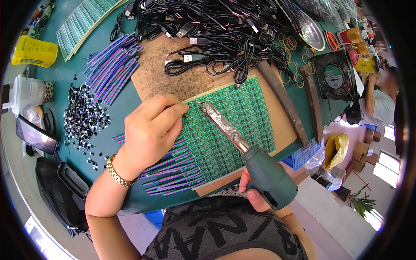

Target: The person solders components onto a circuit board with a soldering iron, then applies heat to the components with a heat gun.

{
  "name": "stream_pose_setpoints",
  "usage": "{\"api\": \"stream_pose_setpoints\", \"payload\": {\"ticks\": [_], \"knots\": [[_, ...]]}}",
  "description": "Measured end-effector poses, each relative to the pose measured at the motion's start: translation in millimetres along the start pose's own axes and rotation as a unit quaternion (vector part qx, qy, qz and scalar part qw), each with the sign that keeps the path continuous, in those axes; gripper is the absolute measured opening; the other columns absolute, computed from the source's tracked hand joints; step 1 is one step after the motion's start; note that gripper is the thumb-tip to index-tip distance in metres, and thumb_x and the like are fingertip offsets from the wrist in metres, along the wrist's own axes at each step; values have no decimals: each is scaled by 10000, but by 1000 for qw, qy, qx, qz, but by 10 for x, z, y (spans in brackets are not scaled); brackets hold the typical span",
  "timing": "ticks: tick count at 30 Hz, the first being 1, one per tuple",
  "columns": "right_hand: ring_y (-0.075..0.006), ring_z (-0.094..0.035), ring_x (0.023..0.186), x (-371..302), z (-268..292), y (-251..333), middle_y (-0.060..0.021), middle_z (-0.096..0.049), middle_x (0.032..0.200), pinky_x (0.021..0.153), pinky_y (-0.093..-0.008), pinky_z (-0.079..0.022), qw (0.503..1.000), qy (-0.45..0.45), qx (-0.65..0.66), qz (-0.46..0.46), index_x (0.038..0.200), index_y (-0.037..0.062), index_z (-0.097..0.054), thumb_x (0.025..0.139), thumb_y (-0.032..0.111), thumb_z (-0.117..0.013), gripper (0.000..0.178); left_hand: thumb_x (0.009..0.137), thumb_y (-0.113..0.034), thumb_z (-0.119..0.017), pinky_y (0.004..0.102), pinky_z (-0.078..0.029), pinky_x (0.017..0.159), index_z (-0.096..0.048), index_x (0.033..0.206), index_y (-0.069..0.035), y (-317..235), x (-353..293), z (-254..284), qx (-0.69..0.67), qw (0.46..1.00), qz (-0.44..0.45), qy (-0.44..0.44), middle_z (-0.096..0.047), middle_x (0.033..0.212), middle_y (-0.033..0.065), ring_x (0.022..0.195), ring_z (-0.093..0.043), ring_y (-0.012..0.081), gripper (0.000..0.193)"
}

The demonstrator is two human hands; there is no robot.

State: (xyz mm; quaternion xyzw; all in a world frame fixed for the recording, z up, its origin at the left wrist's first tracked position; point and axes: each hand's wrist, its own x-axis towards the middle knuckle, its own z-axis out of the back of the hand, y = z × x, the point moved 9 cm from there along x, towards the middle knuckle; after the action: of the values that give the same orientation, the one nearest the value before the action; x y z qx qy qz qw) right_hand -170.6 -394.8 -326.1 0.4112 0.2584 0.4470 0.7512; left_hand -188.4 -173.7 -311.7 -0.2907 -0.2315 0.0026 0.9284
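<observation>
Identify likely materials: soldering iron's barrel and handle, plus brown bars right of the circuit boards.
Barrel: likely metal, silvery glints between dull patches. Handle: probably plastic, dull dark green, smooth moulded shape. Brown bars: perhaps rusted metal, mottled and matte; wood possible.

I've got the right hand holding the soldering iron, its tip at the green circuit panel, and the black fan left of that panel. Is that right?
Not quite: the head view shows the black fan to the right of the green circuit panel. The right hand does hold the soldering iron, its tip at that panel.
</observation>
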Motion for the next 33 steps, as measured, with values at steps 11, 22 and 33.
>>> {"api": "stream_pose_setpoints", "payload": {"ticks": [11, 22, 33], "knots": [[-182, -619, 733, -37, -42, -134, -77, -629, 871, 632, -276, -496, 984, -39, 136, -112, 1062, 18, -587, 731, 117, -691, 360, 688, 23, -703, 328, -518, 614, -664, 880, -63, -5, 7, -7, 4, 1000, -1, 2, -618, 863, 47, 717, -631, 235, 214], [-158, -593, 634, 18, 77, 10, -94, -601, 792, 522, -266, -448, 996, -38, 82, -6, 1164, -32, -540, 804, 114, -619, 397, 694, 17, -701, 325, -516, 607, -668, 885, -68, 13, -1, -7, 1, 1000, 1, 4, -614, 862, 42, 707, -627, 232, 212], [-291, -634, 776, -154, -62, -149, -107, -647, 958, 672, -357, -519, 998, 7, 0, -64, 960, 93, -658, 643, 151, -695, 325, 691, 18, -703, 320, -512, 600, -675, 882, -71, 17, -1, -3, -4, 1000, 3, 5, -614, 854, 39, 700, -624, 226, 212]]}}
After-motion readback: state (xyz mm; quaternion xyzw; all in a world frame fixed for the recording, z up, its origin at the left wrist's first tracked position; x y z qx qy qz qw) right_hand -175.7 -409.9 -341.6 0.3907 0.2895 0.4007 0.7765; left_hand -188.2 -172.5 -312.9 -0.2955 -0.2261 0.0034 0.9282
